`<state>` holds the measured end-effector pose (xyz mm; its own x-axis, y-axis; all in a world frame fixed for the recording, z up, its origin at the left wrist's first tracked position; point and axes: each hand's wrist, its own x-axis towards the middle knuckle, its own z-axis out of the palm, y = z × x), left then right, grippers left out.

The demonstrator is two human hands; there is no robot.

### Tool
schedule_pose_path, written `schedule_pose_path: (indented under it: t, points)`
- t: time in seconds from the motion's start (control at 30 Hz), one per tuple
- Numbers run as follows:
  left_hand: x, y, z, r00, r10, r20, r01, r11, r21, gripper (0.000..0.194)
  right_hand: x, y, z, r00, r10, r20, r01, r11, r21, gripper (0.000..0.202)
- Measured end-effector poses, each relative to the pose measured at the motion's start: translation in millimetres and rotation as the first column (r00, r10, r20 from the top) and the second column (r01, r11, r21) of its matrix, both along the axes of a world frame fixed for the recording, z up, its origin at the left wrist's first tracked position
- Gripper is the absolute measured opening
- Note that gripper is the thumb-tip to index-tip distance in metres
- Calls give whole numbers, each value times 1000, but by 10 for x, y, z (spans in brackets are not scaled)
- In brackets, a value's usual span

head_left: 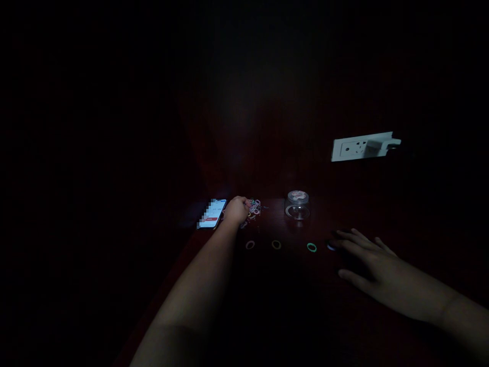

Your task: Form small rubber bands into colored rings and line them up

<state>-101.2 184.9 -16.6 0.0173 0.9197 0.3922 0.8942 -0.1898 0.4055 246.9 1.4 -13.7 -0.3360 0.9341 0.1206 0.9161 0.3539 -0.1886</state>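
Note:
My left hand (237, 210) reaches to a heap of small, colourful hair ties (255, 206). Its fingers are curled together at the heap's edge, and their tips are hidden, so what they pinch does not show. My right hand (369, 262) is spread out low over the table, its index fingertip at a pale hair tie (331, 246) that it partly covers. To the left of that one, a green hair tie (311, 247), a yellowish hair tie (276, 244) and a dull pinkish hair tie (250, 245) lie apart in a row.
A clear lidded jar (298, 206) stands behind the row. Left of the heap lies a phone (213, 214) with its screen lit. A wall socket (361, 147) with a plugged-in white adapter is at the back right. The dark red table (286, 285) and surroundings are dimly lit.

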Motion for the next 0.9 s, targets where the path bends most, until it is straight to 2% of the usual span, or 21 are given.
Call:
schedule_pose_path:
  t: [0.2, 0.3, 0.37, 0.47, 0.57, 0.67, 0.9]
  points:
    - [12, -17, -7, 1000, -10, -7, 9, 998, -59, 16, 38, 19, -68, 1000, 21, -22, -20, 999, 31, 63]
    - [15, -23, 3, 1000, -13, -23, 11, 998, -63, 19, 110, 42, -45, 1000, -2, -19, 3, 998, 56, 59]
    - [11, -23, 7, 999, -16, -34, 13, 998, -66, 18, 178, 59, 16, 998, -54, -13, 55, 995, 83, 56]
    - [1, -11, 2, 998, -29, -50, 25, 997, -70, 17, 257, 71, 162, 979, -196, -62, 204, 966, 157, 49]
    - [-3, 8, -11, 997, -36, -68, 33, 998, -46, 10, 262, 57, 311, 941, -313, -126, 328, 936, 127, 44]
    - [4, 15, -18, 995, -49, -84, 49, 999, -11, 13, 236, 24, 407, 922, -363, -137, 378, 921, 96, 43]
    - [6, 11, -21, 992, -80, -93, 78, 997, -23, 15, 306, -58, 487, 840, -471, -267, 526, 828, 194, 44]
